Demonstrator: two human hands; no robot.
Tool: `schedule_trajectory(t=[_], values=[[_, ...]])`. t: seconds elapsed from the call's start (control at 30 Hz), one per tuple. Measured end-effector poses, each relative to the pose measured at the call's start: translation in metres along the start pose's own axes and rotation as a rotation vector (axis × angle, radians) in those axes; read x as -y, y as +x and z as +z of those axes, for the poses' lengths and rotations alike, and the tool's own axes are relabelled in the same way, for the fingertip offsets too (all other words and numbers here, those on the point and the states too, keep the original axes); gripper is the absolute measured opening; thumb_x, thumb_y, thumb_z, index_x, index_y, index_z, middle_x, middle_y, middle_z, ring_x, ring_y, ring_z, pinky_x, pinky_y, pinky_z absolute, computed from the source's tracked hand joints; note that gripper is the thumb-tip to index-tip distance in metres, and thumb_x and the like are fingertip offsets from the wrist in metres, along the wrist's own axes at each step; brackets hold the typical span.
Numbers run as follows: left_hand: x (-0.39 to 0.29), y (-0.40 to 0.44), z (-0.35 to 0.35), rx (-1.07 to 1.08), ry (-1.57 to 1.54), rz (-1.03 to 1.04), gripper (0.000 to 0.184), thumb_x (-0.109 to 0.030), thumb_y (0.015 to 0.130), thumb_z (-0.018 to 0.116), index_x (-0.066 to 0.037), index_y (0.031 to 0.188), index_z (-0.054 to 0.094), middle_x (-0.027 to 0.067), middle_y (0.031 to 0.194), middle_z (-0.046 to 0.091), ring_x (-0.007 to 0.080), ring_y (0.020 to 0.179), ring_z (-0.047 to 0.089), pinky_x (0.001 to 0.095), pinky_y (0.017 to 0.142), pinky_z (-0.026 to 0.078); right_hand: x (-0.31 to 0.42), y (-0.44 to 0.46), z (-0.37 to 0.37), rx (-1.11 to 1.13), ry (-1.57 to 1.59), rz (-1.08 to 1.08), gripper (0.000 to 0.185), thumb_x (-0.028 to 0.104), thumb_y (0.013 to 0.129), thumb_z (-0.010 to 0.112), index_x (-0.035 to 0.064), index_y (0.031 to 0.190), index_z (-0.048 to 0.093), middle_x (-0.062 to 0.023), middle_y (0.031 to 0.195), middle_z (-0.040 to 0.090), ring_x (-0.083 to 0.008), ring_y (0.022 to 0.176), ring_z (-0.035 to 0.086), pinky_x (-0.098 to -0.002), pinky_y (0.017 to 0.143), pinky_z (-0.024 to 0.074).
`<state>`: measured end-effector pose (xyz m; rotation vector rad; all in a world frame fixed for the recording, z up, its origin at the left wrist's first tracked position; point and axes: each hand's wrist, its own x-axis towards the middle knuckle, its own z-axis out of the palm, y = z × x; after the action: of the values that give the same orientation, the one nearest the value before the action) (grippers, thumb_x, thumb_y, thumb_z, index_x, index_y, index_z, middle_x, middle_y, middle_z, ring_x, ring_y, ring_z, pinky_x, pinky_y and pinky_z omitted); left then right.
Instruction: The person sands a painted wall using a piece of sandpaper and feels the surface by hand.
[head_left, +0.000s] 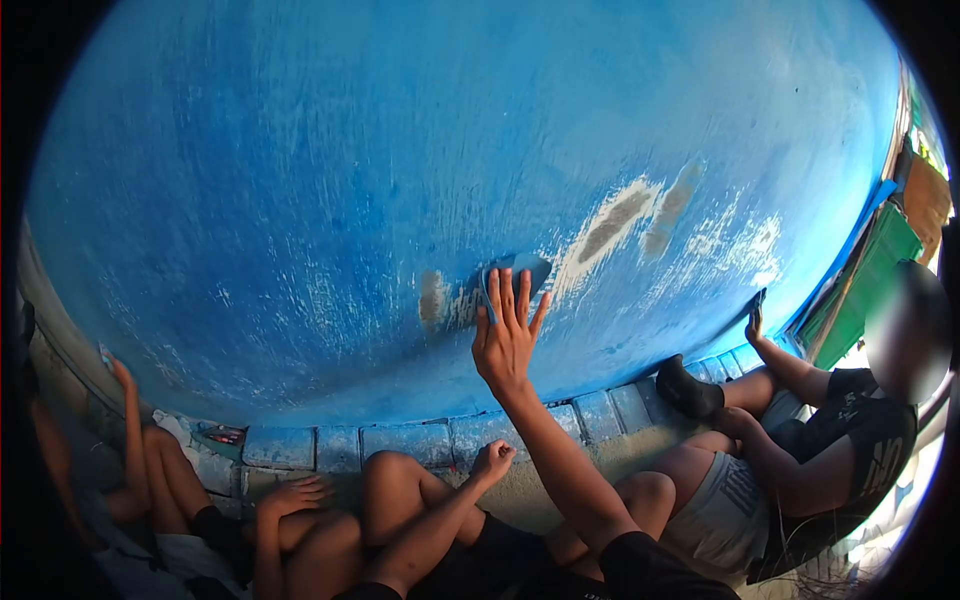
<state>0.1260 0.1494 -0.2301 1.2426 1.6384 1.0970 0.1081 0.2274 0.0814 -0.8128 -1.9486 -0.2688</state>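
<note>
My right hand (508, 335) holds a dark grey-blue piece of sandpaper (538, 268) flat against a blue painted wall (330, 170). Its fingers are stretched over the sheet, which shows past the fingertips. Around it the paint is scratched, with a small grey bare patch (430, 298) to the left and a larger white-edged one (615, 222) up to the right. Lower down, my left hand (493, 462) is curled closed near my bent knee (395, 470), away from the wall; nothing shows in it.
At the right sits a person (835, 440) with one hand (755, 318) holding a dark piece to the wall. Another person (165, 480) at the left reaches up to it. A ledge of blue-stained blocks (405, 443) runs along the wall's foot. Green sheeting (870, 285) hangs far right.
</note>
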Motion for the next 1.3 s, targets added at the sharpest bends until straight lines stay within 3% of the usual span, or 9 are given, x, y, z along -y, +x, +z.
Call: schedule_trajectory(t=[0.13, 0.27, 0.37, 0.5, 0.67, 0.83, 0.87, 1.1, 1.3], values=[[0.016, 0.001, -0.001, -0.043, -0.062, 0.058, 0.028, -0.028, 0.088, 0.066, 0.0, 0.087, 0.062, 0.0117, 0.072, 0.064, 0.0256, 0.068, 0.065, 0.0371, 0.063, 0.049, -0.026, -0.061, 0.022, 0.052, 0.001, 0.059, 0.05, 0.021, 0.101, 0.041, 0.0045, 0.148, 0.037, -0.0141, 0.154, 0.035, -0.0341, 0.148, 0.019, -0.0574, 0.117, 0.002], [0.013, 0.002, -0.003, -0.048, -0.08, 0.072, 0.029, -0.029, 0.088, 0.065, -0.001, 0.087, 0.062, 0.012, 0.073, 0.065, 0.0244, 0.069, 0.066, 0.036, 0.063, 0.049, -0.041, -0.033, 0.012, -0.034, -0.033, 0.064, 0.052, 0.022, 0.099, 0.045, 0.0085, 0.149, 0.037, -0.0092, 0.154, 0.037, -0.0311, 0.147, 0.022, -0.0567, 0.118, 0.0044], [0.015, 0.001, 0.005, -0.037, -0.051, 0.034, 0.028, -0.029, 0.088, 0.065, 0.0, 0.087, 0.062, 0.0119, 0.072, 0.064, 0.0243, 0.069, 0.065, 0.036, 0.063, 0.049, -0.038, 0.029, -0.017, -0.148, -0.002, 0.071, 0.051, 0.023, 0.103, 0.035, 0.0046, 0.15, 0.035, -0.0128, 0.156, 0.032, -0.033, 0.148, 0.017, -0.055, 0.118, -0.0019], [0.012, 0.002, 0.004, -0.013, -0.01, 0.011, 0.028, -0.028, 0.088, 0.065, 0.0, 0.087, 0.062, 0.0121, 0.073, 0.065, 0.0242, 0.069, 0.065, 0.0357, 0.062, 0.049, -0.047, 0.009, -0.009, -0.134, 0.007, 0.058, 0.051, 0.023, 0.102, 0.036, 0.0047, 0.15, 0.034, -0.0125, 0.156, 0.032, -0.0333, 0.148, 0.017, -0.0556, 0.118, -0.0014], [0.004, -0.002, -0.005, -0.056, -0.089, 0.01, 0.028, -0.028, 0.088, 0.065, 0.0, 0.086, 0.062, 0.0122, 0.073, 0.065, 0.0243, 0.069, 0.066, 0.0364, 0.062, 0.049, -0.057, -0.067, 0.013, 0.09, -0.048, 0.076, 0.052, 0.022, 0.101, 0.038, 0.0049, 0.15, 0.034, -0.0122, 0.156, 0.032, -0.0335, 0.148, 0.018, -0.0562, 0.118, -0.0003], [0.001, -0.003, -0.002, -0.043, -0.033, 0.024, 0.029, -0.028, 0.088, 0.065, 0.0, 0.085, 0.061, 0.0127, 0.07, 0.065, 0.0251, 0.067, 0.066, 0.0375, 0.063, 0.049, -0.052, 0.039, -0.024, -0.168, -0.033, 0.058, 0.053, 0.022, 0.099, 0.043, 0.0069, 0.149, 0.036, -0.0108, 0.155, 0.035, -0.0323, 0.148, 0.019, -0.0575, 0.118, 0.0013], [-0.003, -0.002, -0.003, -0.021, -0.008, -0.015, 0.03, -0.03, 0.088, 0.065, 0.0, 0.085, 0.061, 0.013, 0.07, 0.066, 0.0255, 0.067, 0.066, 0.0377, 0.063, 0.049, -0.05, 0.05, -0.031, -0.155, -0.027, 0.063, 0.053, 0.024, 0.102, 0.035, 0.0035, 0.15, 0.033, -0.013, 0.157, 0.029, -0.0328, 0.149, 0.013, -0.0546, 0.118, -0.0033], [0.003, -0.001, -0.004, -0.029, 0.01, 0.004, 0.034, -0.035, 0.087, 0.065, -0.001, 0.086, 0.062, 0.0131, 0.07, 0.064, 0.0274, 0.066, 0.065, 0.0382, 0.062, 0.048, -0.061, -0.057, 0.013, 0.019, -0.042, 0.06, 0.052, 0.024, 0.101, 0.036, 0.0027, 0.149, 0.036, -0.0142, 0.156, 0.032, -0.0352, 0.148, 0.017, -0.0571, 0.117, -0.0018], [0.003, -0.003, 0.0, -0.021, 0.01, 0.095, 0.034, -0.034, 0.088, 0.064, 0.0, 0.085, 0.062, 0.0139, 0.069, 0.062, 0.0277, 0.065, 0.063, 0.0386, 0.06, 0.047, -0.058, 0.026, -0.023, -0.137, -0.03, 0.06, 0.052, 0.024, 0.102, 0.036, 0.0026, 0.149, 0.035, -0.014, 0.156, 0.032, -0.0346, 0.148, 0.017, -0.0566, 0.117, -0.0015]])
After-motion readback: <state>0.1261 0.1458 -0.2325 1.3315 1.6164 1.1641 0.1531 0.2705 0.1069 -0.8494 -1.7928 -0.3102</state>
